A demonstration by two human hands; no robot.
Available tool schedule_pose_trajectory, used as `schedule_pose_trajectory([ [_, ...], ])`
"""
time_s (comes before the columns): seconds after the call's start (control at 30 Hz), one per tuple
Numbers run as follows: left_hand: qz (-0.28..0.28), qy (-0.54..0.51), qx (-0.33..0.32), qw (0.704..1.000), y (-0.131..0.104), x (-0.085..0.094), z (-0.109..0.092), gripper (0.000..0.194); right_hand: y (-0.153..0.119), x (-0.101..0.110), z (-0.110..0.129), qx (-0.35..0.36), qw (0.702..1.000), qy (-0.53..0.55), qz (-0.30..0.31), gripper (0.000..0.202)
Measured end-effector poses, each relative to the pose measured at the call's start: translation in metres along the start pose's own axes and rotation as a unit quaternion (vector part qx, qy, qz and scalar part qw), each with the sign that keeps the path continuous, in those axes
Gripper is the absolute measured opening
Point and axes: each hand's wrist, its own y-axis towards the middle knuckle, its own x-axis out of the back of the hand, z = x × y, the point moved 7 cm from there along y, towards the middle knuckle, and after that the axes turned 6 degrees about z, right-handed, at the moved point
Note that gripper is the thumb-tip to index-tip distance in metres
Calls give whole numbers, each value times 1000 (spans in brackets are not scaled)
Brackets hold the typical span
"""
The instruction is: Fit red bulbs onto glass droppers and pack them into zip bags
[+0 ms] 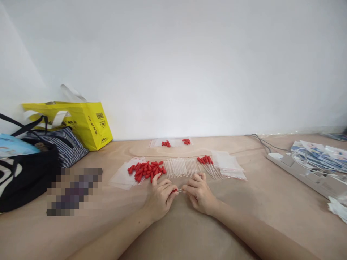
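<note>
My left hand (162,198) is closed, pinching a red rubber dropper bulb (175,190) between thumb and fingers. Facing it, my right hand (200,194) is closed on a thin clear dropper tube (180,190), whose end meets the bulb. Whether the tube is inside the bulb I cannot tell. Just beyond my left hand lies a pile of loose red bulbs (146,169). A row of clear tubes (181,168) lies beyond both hands. Several droppers with red bulbs fitted (208,166) rest to the right of that row.
Clear zip bags lie left (119,177) and right (230,165); more red bulbs (166,143) lie on plastic by the wall. At left stand a yellow bag (94,126) and a black bag (29,177), near a blurred item (76,191). A white power strip (300,177) lies right.
</note>
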Motion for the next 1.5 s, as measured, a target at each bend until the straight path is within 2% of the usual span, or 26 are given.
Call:
schedule_pose_trajectory([
  [0.43,13,-3,10,1000,1,-1,3,18,4,-6,1,10,1000,-1,12,20],
  [0.67,8,42,21,999,-2,12,16,13,4,5,-3,-2,1000,-17,-3,19],
  [0.83,-8,54,3,999,-3,16,10,14,3,7,-1,8,1000,2,-16,20],
  [1.07,-20,41,-9,999,-3,11,-1,15,0,3,5,25,999,28,-28,20],
  [1.5,-14,13,-18,1000,-5,5,-2,18,-1,1,6,47,997,58,-35,18],
])
